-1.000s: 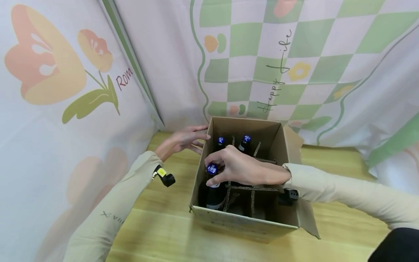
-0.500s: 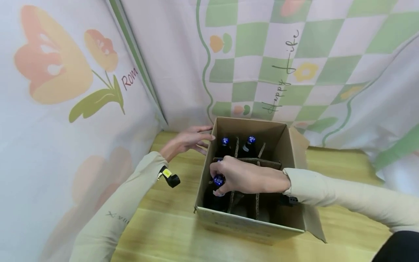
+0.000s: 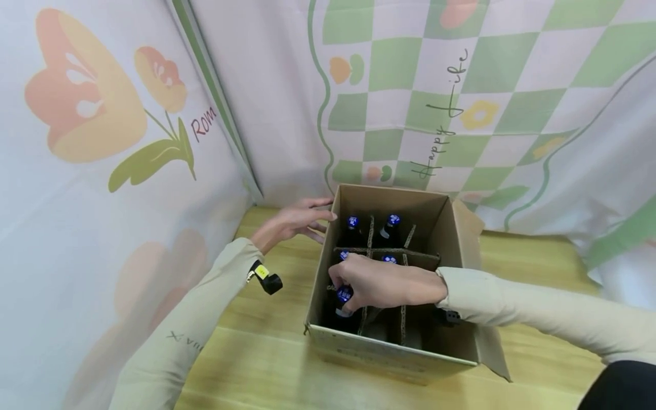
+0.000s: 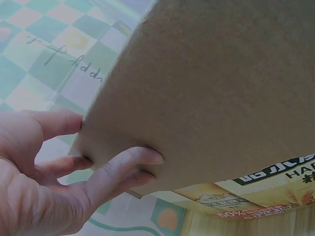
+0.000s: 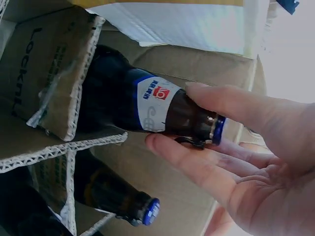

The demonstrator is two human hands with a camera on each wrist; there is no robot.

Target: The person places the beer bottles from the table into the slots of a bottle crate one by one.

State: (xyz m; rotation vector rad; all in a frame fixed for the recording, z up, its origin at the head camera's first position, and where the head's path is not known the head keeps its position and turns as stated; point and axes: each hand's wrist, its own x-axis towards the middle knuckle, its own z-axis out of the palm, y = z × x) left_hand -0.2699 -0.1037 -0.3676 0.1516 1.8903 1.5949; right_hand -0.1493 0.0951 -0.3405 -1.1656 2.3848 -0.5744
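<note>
My right hand (image 3: 386,280) reaches down into a cardboard box (image 3: 381,344) and holds a dark glass bottle (image 5: 155,103) by the neck. This bottle stands in the box's near left compartment; it has a blue cap (image 3: 344,293) and a white neck label. In the right wrist view my thumb lies on one side of the neck and my fingers on the other. My left hand (image 3: 297,220) touches the outside of the box at its far left corner, fingers fairly straight, as the left wrist view shows on the brown cardboard (image 4: 211,88).
Several more blue-capped bottles, including one at the back (image 3: 392,225), stand between corrugated dividers (image 3: 410,254). A box flap (image 3: 494,353) hangs out on the right. The wooden tabletop (image 3: 246,353) lies around the box, with a printed curtain (image 3: 389,108) behind.
My right hand has lowered the bottle deeper into the near left compartment. The view has shifted slightly, and my left hand stays at the box corner.
</note>
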